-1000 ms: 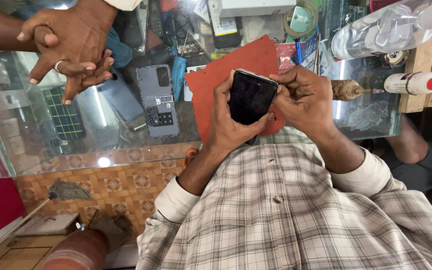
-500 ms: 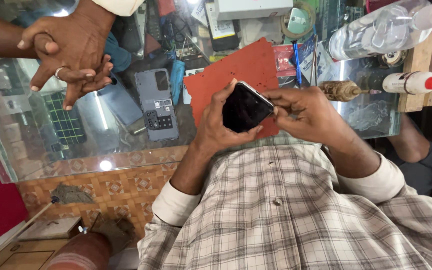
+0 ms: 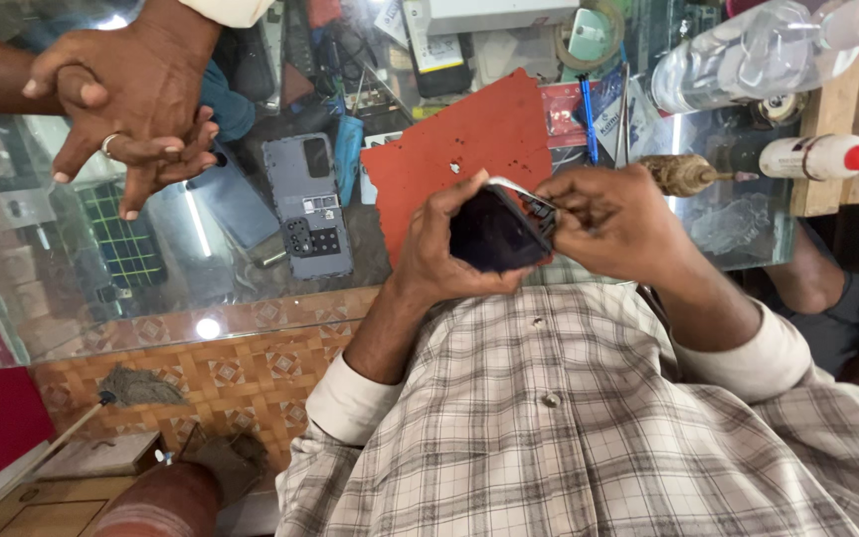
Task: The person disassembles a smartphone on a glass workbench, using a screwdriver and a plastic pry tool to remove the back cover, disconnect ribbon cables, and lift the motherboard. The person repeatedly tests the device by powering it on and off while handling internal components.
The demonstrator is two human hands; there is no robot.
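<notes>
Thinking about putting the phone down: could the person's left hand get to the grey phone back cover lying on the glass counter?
Probably yes: the left hand has open glass counter between it and the grey phone back cover, but it now holds the black phone, and another person's clasped hands rest nearby.

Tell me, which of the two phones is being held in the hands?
The dark-screened phone, gripped between the left hand and right hand. The other, a grey phone back with its parts showing, lies untouched on the glass counter.
</notes>
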